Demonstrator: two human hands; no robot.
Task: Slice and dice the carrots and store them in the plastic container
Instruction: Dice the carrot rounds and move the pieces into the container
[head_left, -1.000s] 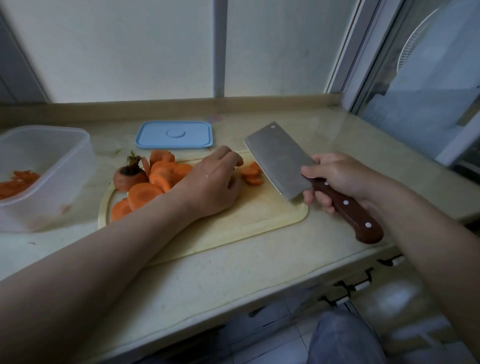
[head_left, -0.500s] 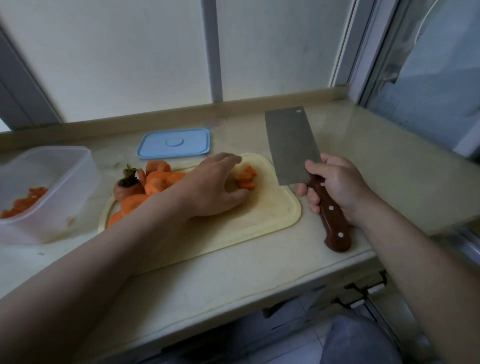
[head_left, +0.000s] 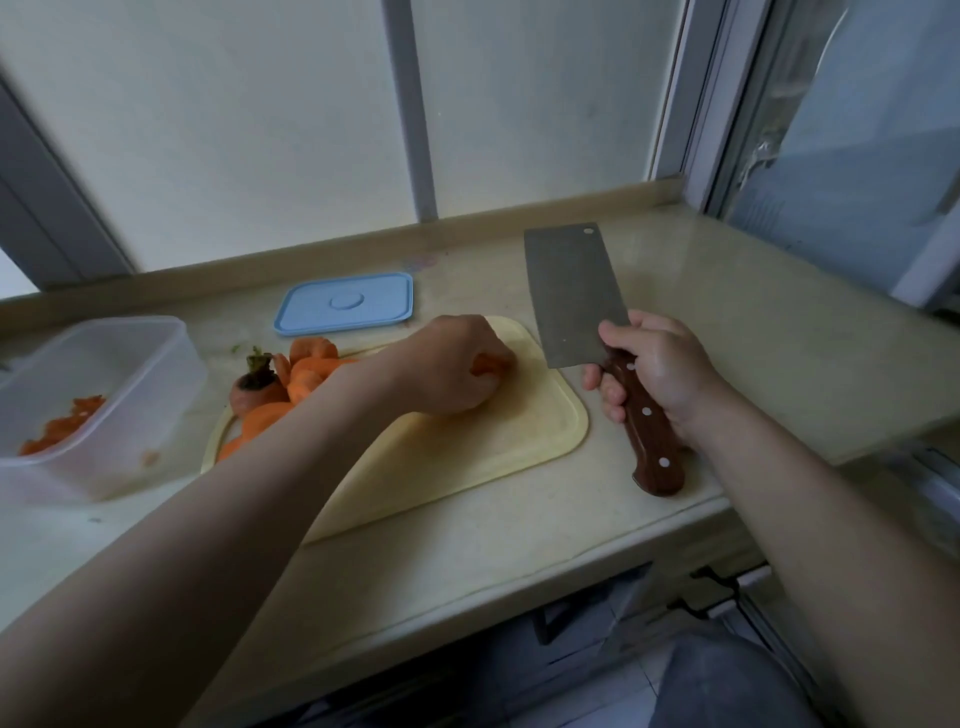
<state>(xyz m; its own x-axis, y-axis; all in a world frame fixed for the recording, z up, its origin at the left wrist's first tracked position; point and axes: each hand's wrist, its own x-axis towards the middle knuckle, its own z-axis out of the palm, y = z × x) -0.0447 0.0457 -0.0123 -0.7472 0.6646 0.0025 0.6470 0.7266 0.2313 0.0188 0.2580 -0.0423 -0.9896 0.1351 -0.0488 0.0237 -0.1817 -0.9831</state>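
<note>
The glossy beige counter (head_left: 727, 322) carried a yellow, round-cornered cutting board (head_left: 467, 457). Left of it stood the translucent plastic container (head_left: 156, 374) with orange bits inside. The right hand (head_left: 660, 369) gripped the riveted wooden handle of a rectangular steel cleaver (head_left: 571, 296) beside the board. A blue lid (head_left: 345, 304) lay behind. The left hand (head_left: 447, 369) curled over a carrot piece (head_left: 485, 365) on the board, round carrot slices (head_left: 306, 371) piled just left of it.

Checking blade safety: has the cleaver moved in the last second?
Yes. The cleaver swung right, from over the right corner of the cutting board to beside its right edge.
</note>
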